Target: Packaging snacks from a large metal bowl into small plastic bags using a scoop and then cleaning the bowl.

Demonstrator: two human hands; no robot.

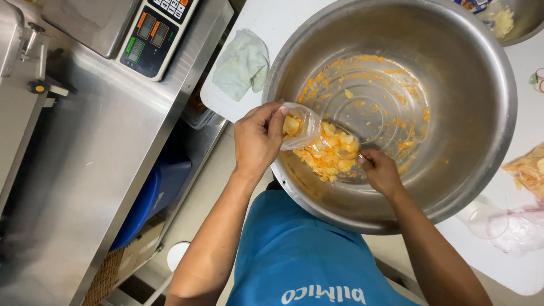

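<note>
A big steel bowl [476,73] rests on a white table, its inside smeared with orange seasoning. A small heap of yellow-orange chips [331,153] lies at the bowl's near side. My left hand [258,139] grips a clear plastic bag [303,124] over the bowl's rim, mouth turned toward the heap, some chips inside it. My right hand [381,171] is inside the bowl just right of the heap, fingers closed on a thin utensil handle whose working end is hidden under the chips.
A crumpled pale cloth [243,62] lies on the white table [272,22] left of the bowl. A digital scale [156,34] sits on the steel counter [90,170] at left. Filled chip bags [527,167] and clear plastic [510,226] lie at right. A blue bin [147,198] stands below.
</note>
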